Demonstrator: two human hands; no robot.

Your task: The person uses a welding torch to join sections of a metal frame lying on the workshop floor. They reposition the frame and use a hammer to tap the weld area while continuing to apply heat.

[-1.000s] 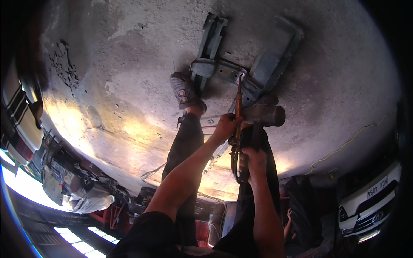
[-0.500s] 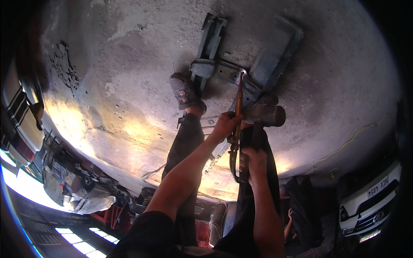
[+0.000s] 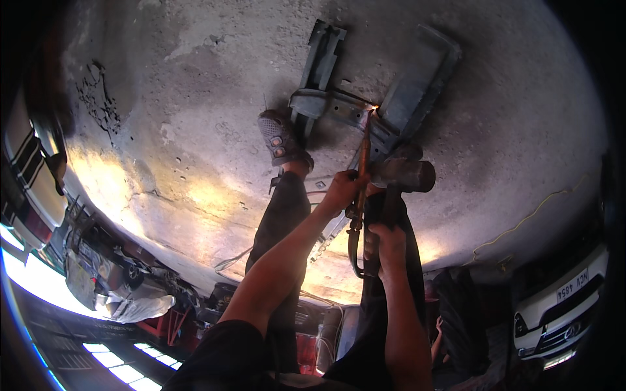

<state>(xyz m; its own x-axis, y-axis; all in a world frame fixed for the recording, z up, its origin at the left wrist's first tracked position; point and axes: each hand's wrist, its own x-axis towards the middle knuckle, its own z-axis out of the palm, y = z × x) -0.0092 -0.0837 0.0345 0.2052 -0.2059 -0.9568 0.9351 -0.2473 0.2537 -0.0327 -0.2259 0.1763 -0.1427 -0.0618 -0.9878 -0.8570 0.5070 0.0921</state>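
Note:
My left hand (image 3: 344,189) is wrapped round the brass-coloured body of a gas torch (image 3: 365,148). The torch points away from me, its tip meeting a dark metal bracket (image 3: 345,107) on the floor. A small orange glow with sparks shows at that spot, beside where a flat metal channel (image 3: 417,85) joins the bracket. Closed round a dark handle, my right hand (image 3: 389,247) holds a hammer (image 3: 405,174); its heavy head lies above my right thigh. A hose (image 3: 354,251) curves down from the torch between my hands.
My left shoe (image 3: 283,140) stands beside the bracket's left rail (image 3: 321,55). A yellow cord (image 3: 528,215) runs across the concrete floor at right. A white vehicle (image 3: 561,309) stands at the lower right. Another person's arm (image 3: 438,339) shows near the bottom. Car parts (image 3: 124,274) crowd the lower left.
The glow at the torch tip has turned from a small white point to a larger orange one with sparks. The tip has shifted slightly right; both grips are the same.

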